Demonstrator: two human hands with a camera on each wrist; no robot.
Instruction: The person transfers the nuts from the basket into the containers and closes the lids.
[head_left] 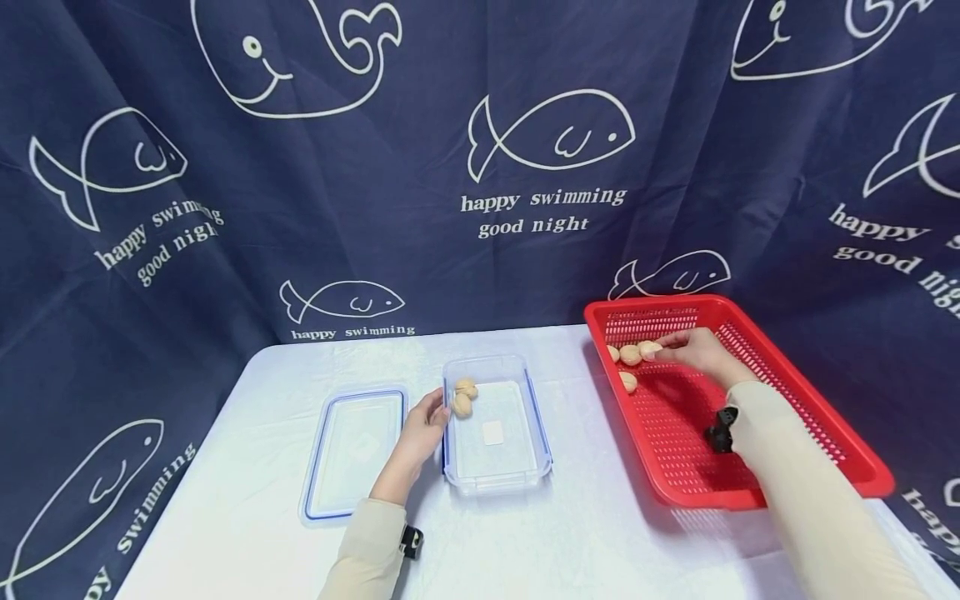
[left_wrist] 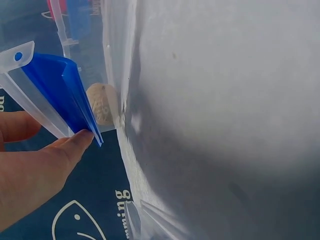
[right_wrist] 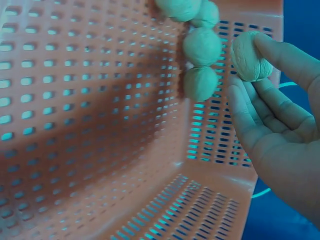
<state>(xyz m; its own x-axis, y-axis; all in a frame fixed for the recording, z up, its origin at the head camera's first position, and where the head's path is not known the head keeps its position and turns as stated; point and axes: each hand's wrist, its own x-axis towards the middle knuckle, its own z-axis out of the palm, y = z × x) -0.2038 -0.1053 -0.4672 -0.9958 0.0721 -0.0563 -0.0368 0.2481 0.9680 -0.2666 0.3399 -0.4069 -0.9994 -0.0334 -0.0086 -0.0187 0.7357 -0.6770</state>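
My right hand point(head_left: 699, 352) reaches into the red plastic basket point(head_left: 660, 479) and pinches a walnut point(right_wrist: 248, 56) between thumb and fingers. Other walnuts point(right_wrist: 202, 46) lie in the basket close by, along its far left side. My left hand point(head_left: 422, 429) is at the left side of a clear plastic container point(head_left: 495, 482), gripping its edge. In the left wrist view the thumb presses by the blue latch point(left_wrist: 62, 92) and a finger shows beyond the rim. Inside the container, walnuts point(head_left: 462, 406) sit together near the left wall, and one walnut point(left_wrist: 101, 103) shows through the plastic.
Left of the container, a clear lid point(head_left: 360, 458) with a blue seal lies flat on the white table point(head_left: 585, 533). A dark blue curtain point(head_left: 420, 250) with fish drawings hangs behind and around the table. The basket's raised walls surround the right hand.
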